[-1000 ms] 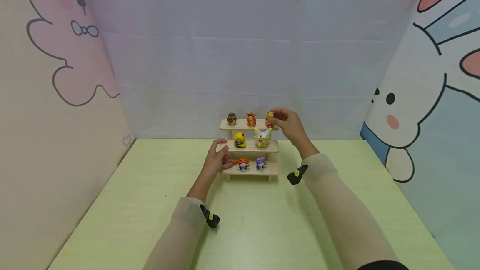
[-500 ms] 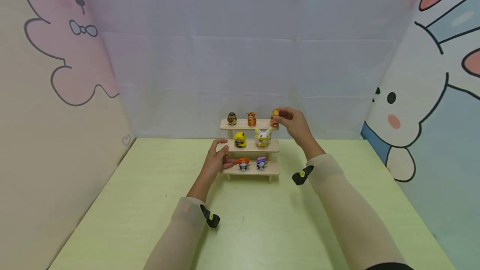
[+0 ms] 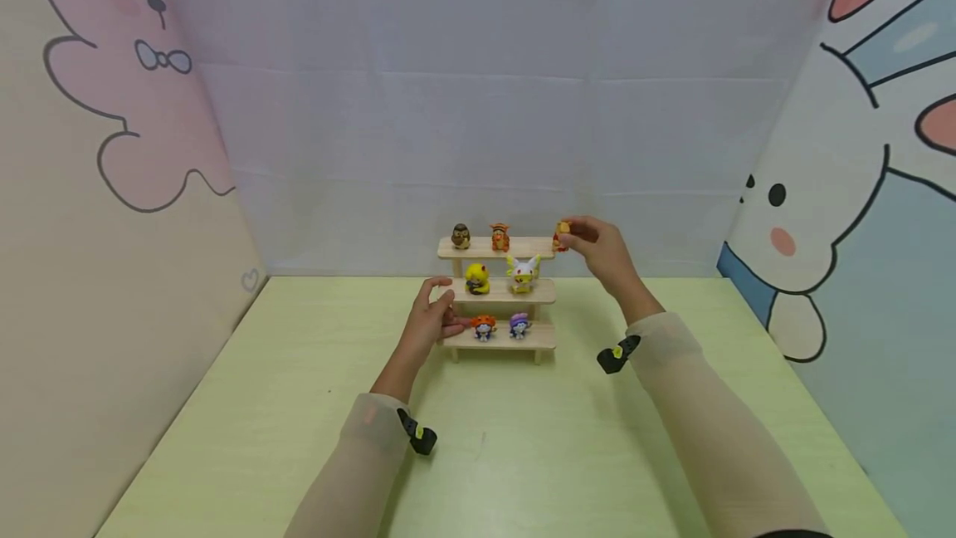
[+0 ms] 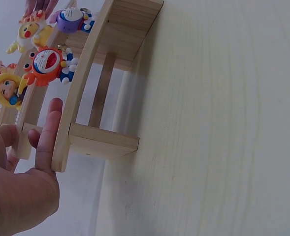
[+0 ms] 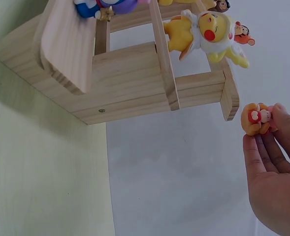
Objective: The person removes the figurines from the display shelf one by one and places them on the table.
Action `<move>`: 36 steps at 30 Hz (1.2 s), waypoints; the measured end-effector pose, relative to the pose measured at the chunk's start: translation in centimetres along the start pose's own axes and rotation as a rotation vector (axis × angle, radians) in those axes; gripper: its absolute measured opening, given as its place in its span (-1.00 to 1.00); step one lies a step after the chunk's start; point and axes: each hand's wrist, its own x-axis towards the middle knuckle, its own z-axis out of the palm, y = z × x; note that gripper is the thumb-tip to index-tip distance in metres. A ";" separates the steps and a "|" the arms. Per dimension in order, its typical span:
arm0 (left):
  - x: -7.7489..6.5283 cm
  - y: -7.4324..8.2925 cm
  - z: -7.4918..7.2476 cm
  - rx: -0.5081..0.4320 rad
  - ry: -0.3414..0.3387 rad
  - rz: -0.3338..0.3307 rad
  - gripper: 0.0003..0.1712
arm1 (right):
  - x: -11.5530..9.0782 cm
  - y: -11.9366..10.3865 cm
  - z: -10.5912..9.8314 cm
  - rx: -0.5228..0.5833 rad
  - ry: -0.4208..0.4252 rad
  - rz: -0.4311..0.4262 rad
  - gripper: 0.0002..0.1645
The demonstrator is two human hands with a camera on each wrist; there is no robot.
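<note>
A three-tier wooden display stand [image 3: 496, 295] holds several small figurines. My left hand [image 3: 427, 320] grips its left end, the thumb at the middle tier and a finger laid along the bottom tier behind the front board. Just off the right end of the top tier, my right hand [image 3: 608, 257] pinches a small orange-and-red figurine [image 5: 255, 120] between thumb and fingertips. An owl [image 3: 460, 237] and an orange tiger figurine [image 3: 499, 237] stand on the top tier. Below are a yellow-haired figurine [image 3: 477, 279] and a white-and-yellow one with long ears [image 3: 523, 274].
On the bottom tier stand a figurine with an orange crab hat [image 4: 47, 64] and one with a purple hat [image 3: 519, 325]. The stand is on a pale green table [image 3: 478, 438], near the pale back wall [image 3: 478, 106]. Cartoon side walls flank it.
My right hand has moved right with the orange-and-red figurine, from over the top tier to beyond its right end. My left hand stays at the stand.
</note>
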 end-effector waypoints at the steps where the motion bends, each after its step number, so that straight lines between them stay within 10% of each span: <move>1: 0.0 0.0 0.0 -0.001 0.001 0.000 -0.60 | 0.0 0.1 -0.1 -0.004 0.000 -0.004 -0.44; 36: 0.0 0.1 0.0 0.001 0.003 -0.012 -0.58 | -1.2 5.0 -3.1 -0.003 0.001 0.045 -0.43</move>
